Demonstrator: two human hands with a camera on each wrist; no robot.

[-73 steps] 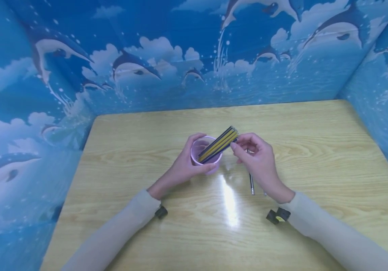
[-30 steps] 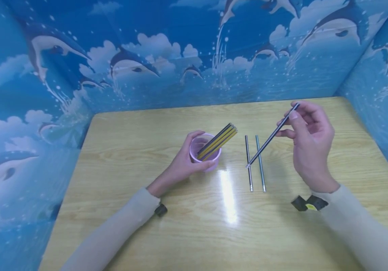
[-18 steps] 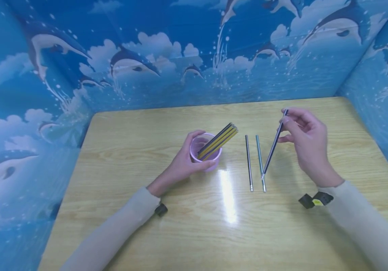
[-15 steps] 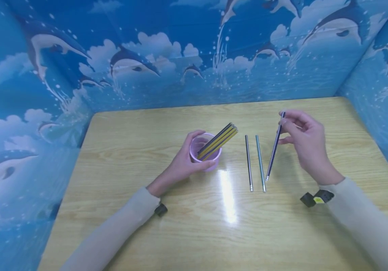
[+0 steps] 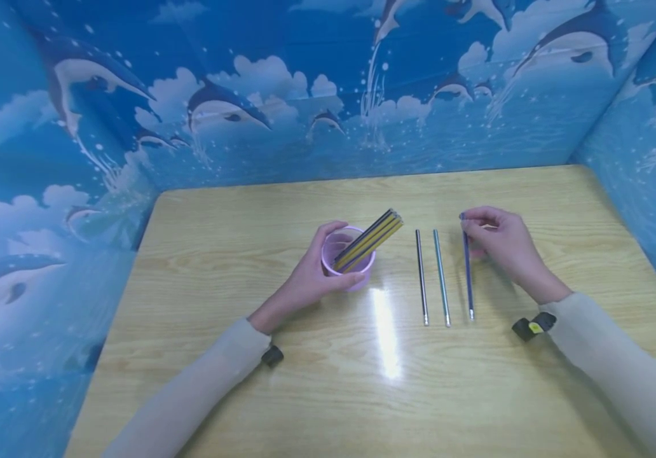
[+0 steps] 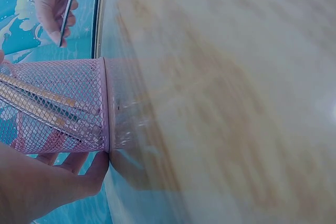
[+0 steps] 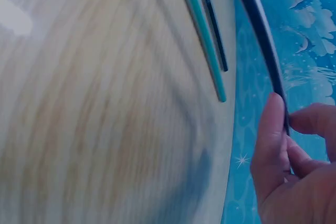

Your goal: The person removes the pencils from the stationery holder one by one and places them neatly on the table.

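Observation:
My left hand grips a pink mesh pencil cup round its side, thumb near the rim. A bundle of yellow and black striped pencils leans out of the cup toward the right. Between thumb and fingers, my right hand pinches the far end of a dark blue pencil, low over the table. To its left lie a teal pencil and a dark striped pencil, roughly parallel, their silvery ends toward me. In the right wrist view the held pencil is raised above the tabletop.
The wood-grain table reaches back to a blue dolphin-print backdrop, which also stands along the left and right sides. Light glares off the tabletop in front of the cup.
My right hand has taken a pencil from beside the cup to the right, turned it parallel to the two lying pencils and lowered it. The left hand keeps holding the cup in place.

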